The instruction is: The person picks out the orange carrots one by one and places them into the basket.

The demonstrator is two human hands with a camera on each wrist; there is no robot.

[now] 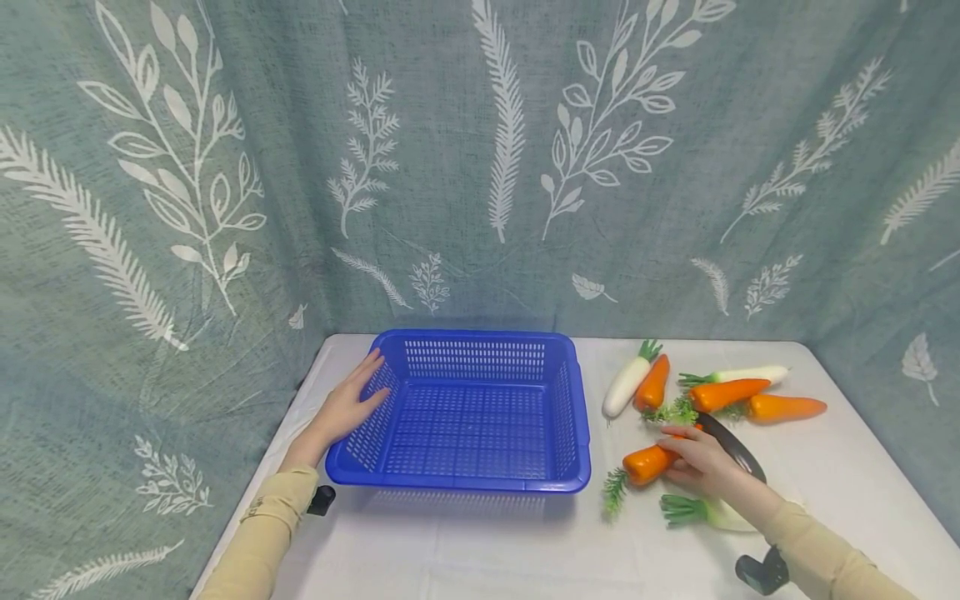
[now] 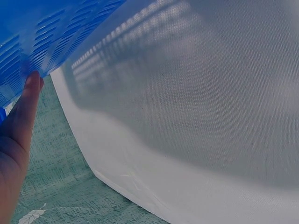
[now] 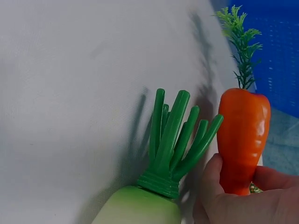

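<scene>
My right hand (image 1: pixel 693 460) grips an orange carrot (image 1: pixel 647 464) with feathery green leaves. In the right wrist view, thumb and fingers pinch the carrot's (image 3: pixel 245 130) lower part. Beside that hand lies a white radish (image 1: pixel 723 512) with stubby green stalks (image 3: pixel 170 135); part of it is hidden under the forearm. A blue perforated basket (image 1: pixel 459 482) stands to the left with nothing in it. My left hand (image 1: pixel 351 406) rests at its left rim, fingers straight and thumb reaching over the inside. In the left wrist view a straight finger (image 2: pixel 29 105) touches the basket's outer wall.
Beyond the right hand lie a white radish (image 1: pixel 626 387), a carrot (image 1: pixel 652 383), another white radish (image 1: pixel 753 375) and two more carrots (image 1: pixel 731 393). A dark, curved object (image 1: pixel 731 442) is partly hidden by the right hand. A patterned curtain (image 1: pixel 465 208) surrounds the white table (image 1: pixel 480 550).
</scene>
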